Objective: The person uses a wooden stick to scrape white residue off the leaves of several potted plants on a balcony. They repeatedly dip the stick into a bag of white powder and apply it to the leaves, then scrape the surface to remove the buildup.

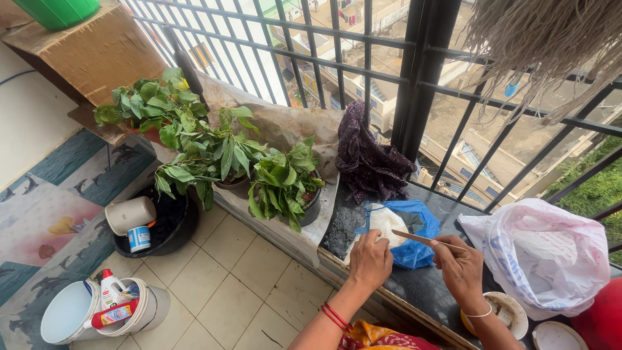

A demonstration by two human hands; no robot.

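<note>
Nearest you, your left hand (370, 259) presses down, fingers curled, on the white bag (387, 223), pinning it to the dark ledge (421, 285). Your right hand (461, 267) pinches a thin wooden stick (427, 240), tip angled left over that bag. The blue plastic bag (418, 243) lies beneath it. Right sits a white plastic bag (544, 256); farther left, potted plants (278, 181) line the railing (363, 58).

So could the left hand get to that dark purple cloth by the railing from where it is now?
Probably yes. The left hand rests on the white bag on the blue bag, and the purple cloth lies just beyond on the same dark ledge, with nothing standing between them.
</note>
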